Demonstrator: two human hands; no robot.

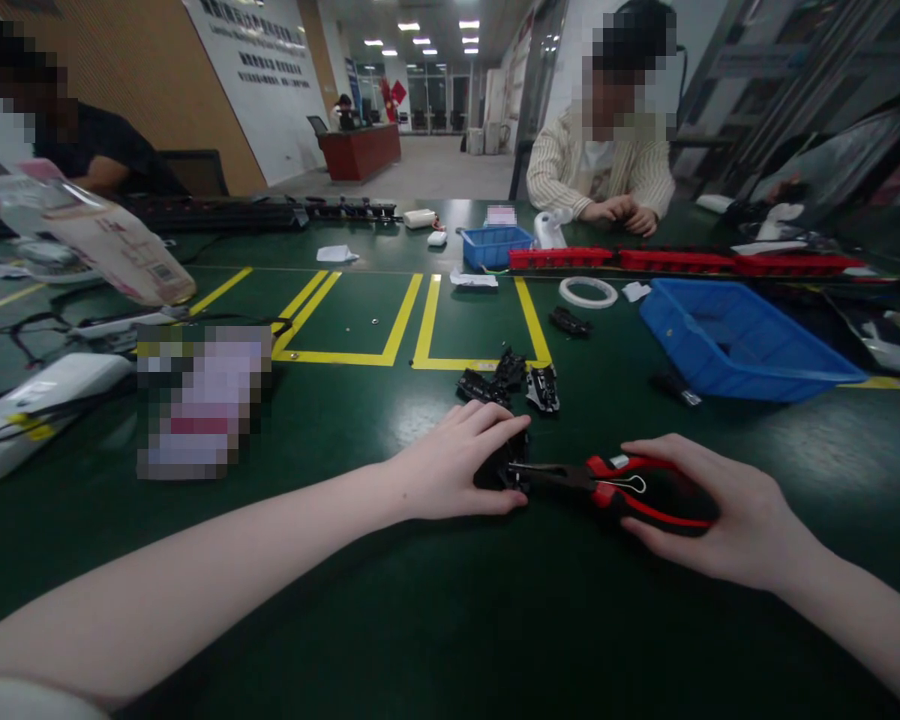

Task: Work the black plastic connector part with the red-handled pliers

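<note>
My left hand (457, 462) is closed over a small black plastic part (499, 470) and holds it down on the green table (450, 600). My right hand (709, 510) grips the red-and-black handles of a pair of pliers (615, 485). The pliers' thin jaws point left and reach into the black part under my left fingers. Several more small black parts (510, 380) lie in a loose group just beyond my left hand.
A big blue bin (742, 340) stands at the right and a small blue bin (495, 245) farther back. Yellow tape boxes (420, 320) mark the table. A roll of white tape (587, 292) and red strips (682, 262) lie before a seated person (607, 170). Another person sits far left.
</note>
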